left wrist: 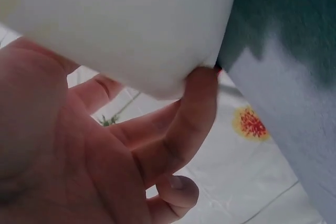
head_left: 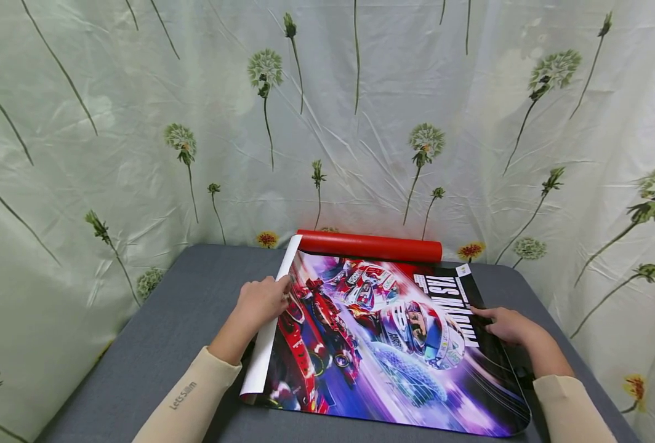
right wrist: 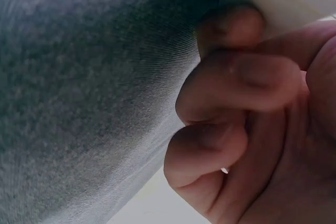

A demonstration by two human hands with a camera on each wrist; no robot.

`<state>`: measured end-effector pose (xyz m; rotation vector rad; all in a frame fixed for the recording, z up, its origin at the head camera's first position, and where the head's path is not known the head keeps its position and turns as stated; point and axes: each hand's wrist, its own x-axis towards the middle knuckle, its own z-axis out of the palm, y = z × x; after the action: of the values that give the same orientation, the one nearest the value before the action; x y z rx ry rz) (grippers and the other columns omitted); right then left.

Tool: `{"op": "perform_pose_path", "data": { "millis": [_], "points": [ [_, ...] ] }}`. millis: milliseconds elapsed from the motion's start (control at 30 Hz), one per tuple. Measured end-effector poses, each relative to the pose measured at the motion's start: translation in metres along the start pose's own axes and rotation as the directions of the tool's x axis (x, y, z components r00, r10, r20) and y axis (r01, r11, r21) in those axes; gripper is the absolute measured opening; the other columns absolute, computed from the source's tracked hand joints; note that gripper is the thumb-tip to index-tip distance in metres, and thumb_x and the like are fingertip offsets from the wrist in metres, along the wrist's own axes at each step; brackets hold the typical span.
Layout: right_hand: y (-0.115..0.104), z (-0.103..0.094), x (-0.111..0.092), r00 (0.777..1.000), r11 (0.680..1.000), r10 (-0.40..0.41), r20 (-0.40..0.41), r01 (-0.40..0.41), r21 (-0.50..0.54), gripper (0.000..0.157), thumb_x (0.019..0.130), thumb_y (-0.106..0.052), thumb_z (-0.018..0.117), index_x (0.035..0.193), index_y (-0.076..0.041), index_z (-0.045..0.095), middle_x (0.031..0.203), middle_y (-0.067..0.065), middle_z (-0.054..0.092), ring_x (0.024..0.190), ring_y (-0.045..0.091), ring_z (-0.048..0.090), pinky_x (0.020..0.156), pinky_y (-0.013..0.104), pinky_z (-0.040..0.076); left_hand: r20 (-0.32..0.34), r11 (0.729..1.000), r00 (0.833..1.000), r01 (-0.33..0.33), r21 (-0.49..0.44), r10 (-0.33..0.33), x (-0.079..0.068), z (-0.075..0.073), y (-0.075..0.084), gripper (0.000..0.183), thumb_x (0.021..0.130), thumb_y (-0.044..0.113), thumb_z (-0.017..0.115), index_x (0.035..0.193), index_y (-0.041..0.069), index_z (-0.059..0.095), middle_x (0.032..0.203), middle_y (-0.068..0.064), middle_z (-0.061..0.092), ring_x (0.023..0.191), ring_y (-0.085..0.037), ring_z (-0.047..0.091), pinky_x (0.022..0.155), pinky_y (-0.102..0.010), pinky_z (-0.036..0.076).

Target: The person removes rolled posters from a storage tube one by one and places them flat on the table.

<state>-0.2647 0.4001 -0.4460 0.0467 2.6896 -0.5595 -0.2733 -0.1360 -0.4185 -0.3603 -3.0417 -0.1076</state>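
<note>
A glossy poster (head_left: 361, 351) with red racing cars, helmeted figures and white lettering lies partly unrolled on the grey table. Its left edge curls up, so a white strip of its back (head_left: 266, 344) shows. My left hand (head_left: 262, 301) holds this curled edge. In the left wrist view, bent fingers (left wrist: 191, 124) touch the white sheet from its underside. At the right edge, my right hand (head_left: 507, 324) grips the poster, one finger lying over the lettering. The right wrist view shows the other fingers (right wrist: 236, 80) curled close to the table cloth and the white back.
Behind the poster, a red tube-shaped roll (head_left: 369, 246) lies along the table's far edge, touching or nearly touching the poster. Grey cloth covers the table (head_left: 161, 332). A pale curtain (head_left: 361, 166) printed with dandelions hangs around the back and sides.
</note>
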Motion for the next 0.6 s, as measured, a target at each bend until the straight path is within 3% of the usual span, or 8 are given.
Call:
{"op": "perform_pose_path", "data": {
  "millis": [133,167,300,433,533,600],
  "points": [
    [-0.001,0.000,-0.004,1.000,0.999,-0.030,-0.003,0.030,0.015,0.057,0.101,-0.008,0.059,0.157,-0.006,0.046,0.133,0.046,0.050,0.100,0.043,0.057,0.070,0.036,0.051,0.020,0.999,0.999,0.036,-0.035,-0.035,0.002,-0.004,-0.011,0.020,0.098,0.026,0.075,0.104,0.015,0.061,0.085,-0.010,0.070,0.075,-0.034,0.069,0.063,-0.049,0.055],
    [0.000,0.001,-0.004,0.999,0.999,-0.033,-0.004,0.033,0.029,0.057,0.102,-0.007,0.059,0.157,-0.006,0.046,0.133,0.046,0.049,0.100,0.045,0.057,0.070,0.036,0.052,0.028,0.998,0.998,0.049,-0.047,-0.048,0.002,-0.004,-0.014,0.019,0.098,0.025,0.075,0.104,0.015,0.061,0.084,-0.010,0.071,0.074,-0.034,0.069,0.063,-0.049,0.054],
    [0.002,0.001,-0.008,0.998,0.994,-0.059,0.001,0.059,0.096,0.058,0.102,-0.006,0.056,0.159,-0.005,0.042,0.127,0.044,0.048,0.075,0.030,0.058,0.062,0.035,0.051,0.068,0.993,0.995,0.078,-0.089,-0.072,0.004,-0.007,-0.026,0.015,0.098,0.021,0.073,0.105,0.014,0.063,0.090,-0.011,0.073,0.076,-0.030,0.068,0.067,-0.049,0.055],
    [0.008,0.002,-0.012,0.994,0.983,-0.106,0.005,0.104,0.149,0.059,0.104,-0.006,0.053,0.161,-0.002,0.038,0.121,0.039,0.052,0.052,0.017,0.046,0.053,0.034,0.047,0.100,0.984,0.994,0.069,-0.164,-0.053,0.005,-0.006,-0.043,0.018,0.098,0.016,0.068,0.116,0.012,0.066,0.093,-0.011,0.072,0.076,-0.026,0.063,0.069,-0.045,0.051],
    [0.014,0.003,-0.015,0.989,0.970,-0.147,-0.001,0.144,0.194,0.061,0.106,-0.007,0.053,0.163,0.001,0.032,0.097,0.026,0.061,0.046,0.013,0.042,0.050,0.034,0.046,0.131,0.959,0.991,0.058,-0.277,-0.023,0.006,-0.001,-0.059,0.030,0.100,0.012,0.062,0.129,0.012,0.065,0.083,-0.008,0.064,0.067,-0.021,0.052,0.064,-0.038,0.043],
    [0.018,0.004,-0.016,0.984,0.957,-0.175,-0.014,0.174,0.230,0.064,0.107,-0.008,0.054,0.163,0.004,0.027,0.078,0.013,0.056,0.045,0.012,0.041,0.049,0.034,0.046,0.148,0.928,0.989,0.045,-0.370,0.011,0.006,0.004,-0.070,0.039,0.100,0.010,0.061,0.138,0.010,0.062,0.074,-0.007,0.056,0.062,-0.018,0.045,0.062,-0.034,0.039]
  ]
}}
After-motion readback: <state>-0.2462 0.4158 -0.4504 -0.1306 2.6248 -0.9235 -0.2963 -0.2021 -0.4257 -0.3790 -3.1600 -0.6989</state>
